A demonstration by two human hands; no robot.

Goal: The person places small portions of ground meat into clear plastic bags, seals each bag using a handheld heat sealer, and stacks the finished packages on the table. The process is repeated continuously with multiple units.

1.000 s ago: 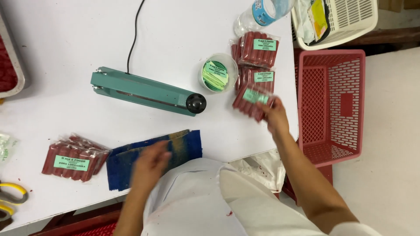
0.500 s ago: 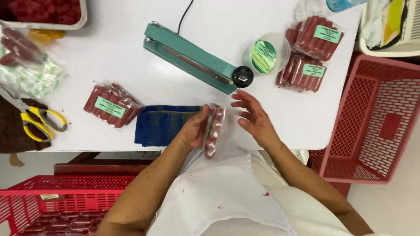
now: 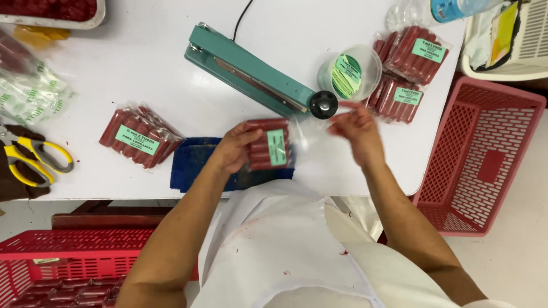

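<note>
My left hand (image 3: pixel 233 149) grips the left end of a clear bag of red sausages (image 3: pixel 268 145) with a green label, held flat above the blue cloth (image 3: pixel 196 158). My right hand (image 3: pixel 357 128) pinches the bag's empty open end, stretching it to the right, just below the black knob of the teal heat sealer (image 3: pixel 254 73). The sealer lies diagonally across the white table (image 3: pixel 142 63), with its arm down.
One sealed sausage pack (image 3: pixel 140 136) lies left of the cloth, two more (image 3: pixel 410 69) at the far right beside a clear tub of green labels (image 3: pixel 349 73). Yellow scissors (image 3: pixel 35 157) sit at the left edge. Red baskets stand at right (image 3: pixel 485 154) and bottom left (image 3: pixel 63 256).
The bag was upright and on edge between my hands; it is flat, label up. My right hand has moved right, pulling the open end toward the sealer.
</note>
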